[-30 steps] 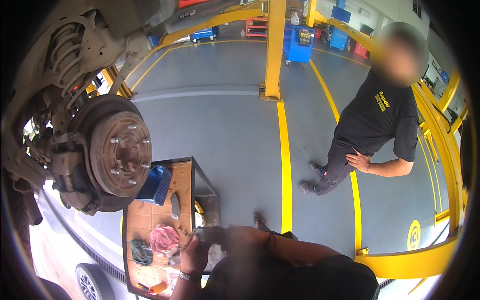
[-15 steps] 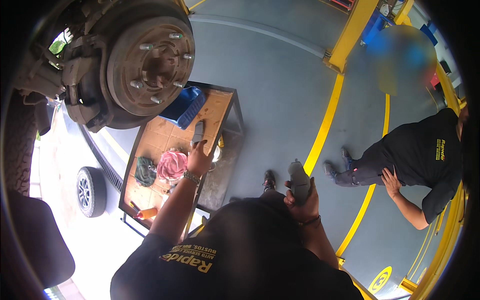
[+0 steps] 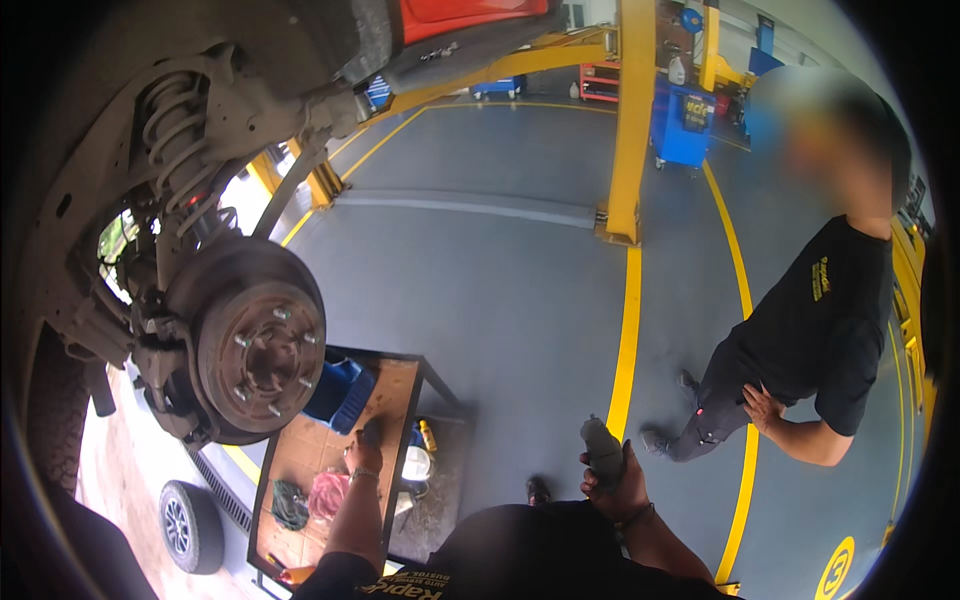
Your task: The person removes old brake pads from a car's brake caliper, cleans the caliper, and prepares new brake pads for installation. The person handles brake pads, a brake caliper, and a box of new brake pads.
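My right hand [image 3: 622, 488] is closed around a grey brake pad [image 3: 602, 448], held upright in front of my body. On the left, my left hand [image 3: 362, 457] reaches over the work table [image 3: 392, 395], fingers closed at the near end of a second, dark brake pad [image 3: 373, 430]. Whether this pad rests on the tabletop is hard to tell. A blue tray [image 3: 345, 398] sits just beyond it. Beside my left wrist lie a pink rag [image 3: 327, 497] and a dark green cloth [image 3: 289, 505]. Above the table's far left hangs a wheel hub with brake disc [image 3: 262, 355], its studs bare.
A raised vehicle's coil spring [image 3: 178, 125] and suspension fill the upper left. A yellow lift post [image 3: 628, 130] stands ahead. At right, another person [image 3: 800, 330] stands with a hand at the thigh. A loose wheel [image 3: 190, 527] lies left of the table; bottles [image 3: 427, 435] sit on its lower shelf.
My view has tilted up, so table, hub and hands sit lower in the picture. Both hands keep about the same places, the right still holding its brake pad.
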Demonstrator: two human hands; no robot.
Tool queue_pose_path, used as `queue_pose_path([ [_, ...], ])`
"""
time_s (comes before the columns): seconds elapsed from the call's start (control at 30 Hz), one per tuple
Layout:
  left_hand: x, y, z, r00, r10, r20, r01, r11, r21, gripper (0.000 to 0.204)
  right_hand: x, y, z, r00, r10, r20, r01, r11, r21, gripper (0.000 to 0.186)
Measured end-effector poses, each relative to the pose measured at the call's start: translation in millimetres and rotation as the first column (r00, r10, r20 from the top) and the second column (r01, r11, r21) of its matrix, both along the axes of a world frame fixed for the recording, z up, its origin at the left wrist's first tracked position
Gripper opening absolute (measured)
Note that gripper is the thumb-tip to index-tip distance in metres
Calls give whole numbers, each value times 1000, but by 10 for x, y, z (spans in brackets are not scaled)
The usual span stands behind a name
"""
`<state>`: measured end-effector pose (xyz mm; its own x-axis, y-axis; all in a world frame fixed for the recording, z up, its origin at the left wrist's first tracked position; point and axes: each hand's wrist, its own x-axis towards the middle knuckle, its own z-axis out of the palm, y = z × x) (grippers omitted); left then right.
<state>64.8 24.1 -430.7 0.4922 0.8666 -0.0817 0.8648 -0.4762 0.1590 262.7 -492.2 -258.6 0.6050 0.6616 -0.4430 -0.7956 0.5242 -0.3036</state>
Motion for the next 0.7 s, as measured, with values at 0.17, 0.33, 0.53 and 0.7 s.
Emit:
queue_pose_path([
  [0.17,-177,168,-25,860,261,438,-163,955,-249,74,334,108,-42,998,42,39,-48,985,168,56],
  [0.33,-42,-465,639,360,782,509,304,418,-856,67,722,287,-251,976,132,171,-180,933,310,59],
  [0.53,161,-1651,1407,56,868,493,873,197,-446,79,980,911,-176,925,370,89,-380,883,277,59],
  [0.7,352,-2241,1828,-22,874,486,986,99,-132,86,794,1323,64,806,571,158,-580,706,407,67],
])
